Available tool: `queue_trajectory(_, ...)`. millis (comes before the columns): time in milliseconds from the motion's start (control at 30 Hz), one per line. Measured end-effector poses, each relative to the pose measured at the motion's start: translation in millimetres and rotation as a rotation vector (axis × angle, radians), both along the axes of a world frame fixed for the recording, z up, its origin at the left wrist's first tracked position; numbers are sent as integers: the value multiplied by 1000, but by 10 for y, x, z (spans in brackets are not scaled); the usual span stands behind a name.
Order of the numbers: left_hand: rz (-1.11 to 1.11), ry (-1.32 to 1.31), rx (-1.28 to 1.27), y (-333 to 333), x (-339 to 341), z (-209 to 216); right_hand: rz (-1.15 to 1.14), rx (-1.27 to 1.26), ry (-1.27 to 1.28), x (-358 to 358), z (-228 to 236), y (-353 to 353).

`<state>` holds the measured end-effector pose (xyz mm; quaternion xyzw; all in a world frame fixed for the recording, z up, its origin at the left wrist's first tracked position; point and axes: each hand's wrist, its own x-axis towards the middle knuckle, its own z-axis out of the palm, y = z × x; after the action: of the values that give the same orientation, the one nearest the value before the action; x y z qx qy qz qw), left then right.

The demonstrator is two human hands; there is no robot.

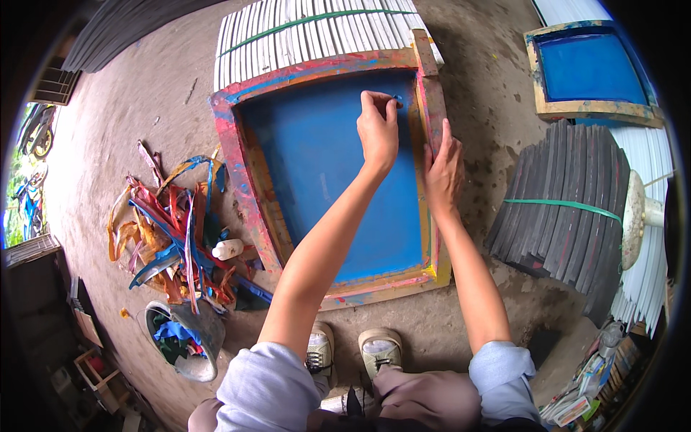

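Paint-stained wooden frame (374, 289) with blue mesh (309, 158) lies on the floor, just beyond the person's shoes (381, 347). Left hand (378, 133) is over the mesh, toward the frame's far right corner: fingers curled in, thumb and forefinger close together at a small dark bit (398, 98). From here I can't tell whether it has hold of that bit. Right hand (444, 173) is on the frame's right rail, fingers loosely extended, thumb apart, nothing visible in the grasp; it's resting against the wood.

Directly beyond the frame's far rail: stack of white sheets (288, 47), green strap across. Left of the frame: tangled pile of coloured strips (180, 230), white bottle (228, 249) at the pile's frame side. Near left of the frame: tipped bucket (214, 325), coloured cloth (176, 333) inside. Right of the frame, well apart: dark grey stack (561, 180), also green-strapped. Far right of the frame: second frame (590, 109), blue inside.
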<state>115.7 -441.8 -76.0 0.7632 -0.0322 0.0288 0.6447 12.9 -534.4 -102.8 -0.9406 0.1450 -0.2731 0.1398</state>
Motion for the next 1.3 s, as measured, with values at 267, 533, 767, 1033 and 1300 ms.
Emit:
queue_trajectory(267, -25, -43, 35, 1135, -331, 115, -11, 8, -1, -24, 8, 17)
queue_trajectory(533, 834, -143, 754, 3369, -256, 92, 9, 36, -31, 49, -16, 89)
queue_trajectory(767, 101, -433, 579, 1656, -276, 278, -20, -14, -18, -31, -25, -45)
queue_trajectory(1033, 81, -417, 544, -171, 267, -27, 9, 152, 23, -31, 33, 45)
queue_trajectory(1300, 117, -315, 611, -366, 342, -81, 58, 201, 4, -45, 21, -29)
